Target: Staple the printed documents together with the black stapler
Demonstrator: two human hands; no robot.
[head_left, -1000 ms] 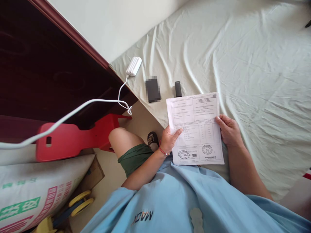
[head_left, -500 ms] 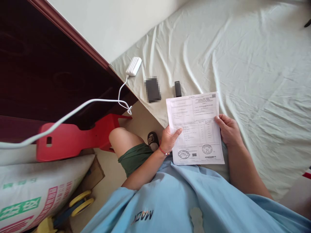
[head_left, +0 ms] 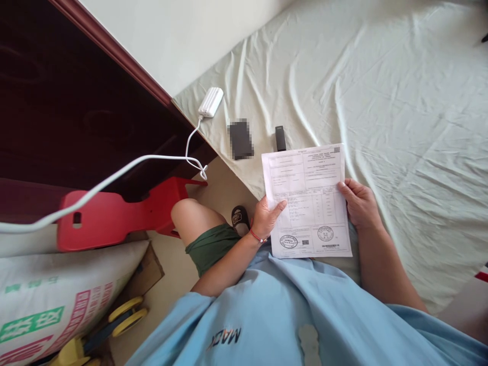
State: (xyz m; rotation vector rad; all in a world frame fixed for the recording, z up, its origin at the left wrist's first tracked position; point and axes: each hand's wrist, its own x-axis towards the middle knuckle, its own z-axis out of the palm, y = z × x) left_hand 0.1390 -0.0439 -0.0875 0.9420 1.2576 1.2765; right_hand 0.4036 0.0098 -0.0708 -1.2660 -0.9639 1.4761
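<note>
A white printed form [head_left: 307,203] with boxes of text and two round ink stamps is held up over my lap, slightly tilted. My left hand [head_left: 269,216] grips its left edge, thumb on the printed face and fingers behind the paper. On the opposite side, my right hand [head_left: 358,201] pinches the right edge in the same way. Just beyond the top edge of the sheet lies a small black stick-shaped object [head_left: 280,137], its lower end close to or behind the paper. A dark, pixelated rectangular item [head_left: 241,140] rests to the left of it.
A white power strip [head_left: 211,102] sits at the corner of the pale green sheet [head_left: 400,127], its white cord [head_left: 133,160] running left. A red plastic stool [head_left: 114,216], a printed sack [head_left: 57,300] and a yellow-wheeled object [head_left: 127,315] stand at lower left.
</note>
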